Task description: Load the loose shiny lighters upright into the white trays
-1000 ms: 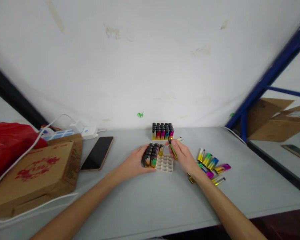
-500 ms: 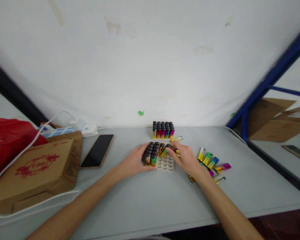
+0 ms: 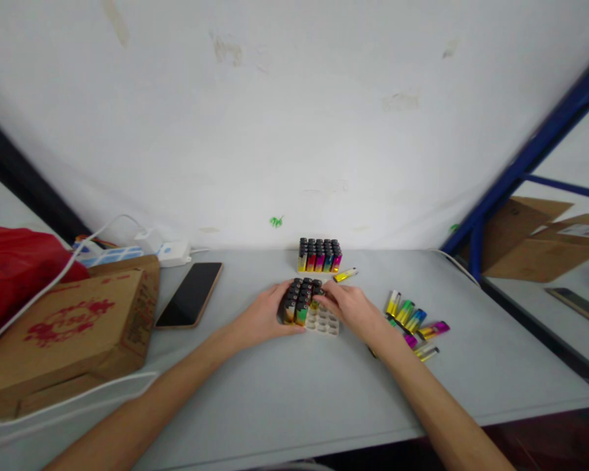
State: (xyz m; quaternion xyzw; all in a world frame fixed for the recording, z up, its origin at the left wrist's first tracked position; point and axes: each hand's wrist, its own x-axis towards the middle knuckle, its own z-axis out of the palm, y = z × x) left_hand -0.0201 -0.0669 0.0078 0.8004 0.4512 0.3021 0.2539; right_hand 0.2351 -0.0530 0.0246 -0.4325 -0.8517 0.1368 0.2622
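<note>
A white tray (image 3: 328, 325) with round-cornered slots stands on the grey table, its left part filled with upright black-topped lighters (image 3: 301, 313). My left hand (image 3: 264, 319) is wrapped round the left side of this tray and its lighters. The fingers of my right hand (image 3: 346, 306) pinch a lighter (image 3: 318, 292) that stands in the third column, near the back. Behind them, a full block of lighters (image 3: 319, 256) stands against the wall. One yellow lighter (image 3: 345, 275) lies by itself beyond my right hand. Several colourful lighters (image 3: 415, 320) lie loose to the right, partly behind my right forearm.
A black phone (image 3: 190, 295) lies to the left, beside a brown cardboard box (image 3: 86, 324). Behind the box are a power strip (image 3: 118, 256), a white cable and a red bag (image 3: 22, 281). An open carton (image 3: 535, 245) is beyond the blue frame (image 3: 520, 160) at right.
My right hand has moved slightly left and lowered the tilted lighter into the tray's third column. My left hand has stayed on the tray. The view has shifted a little.
</note>
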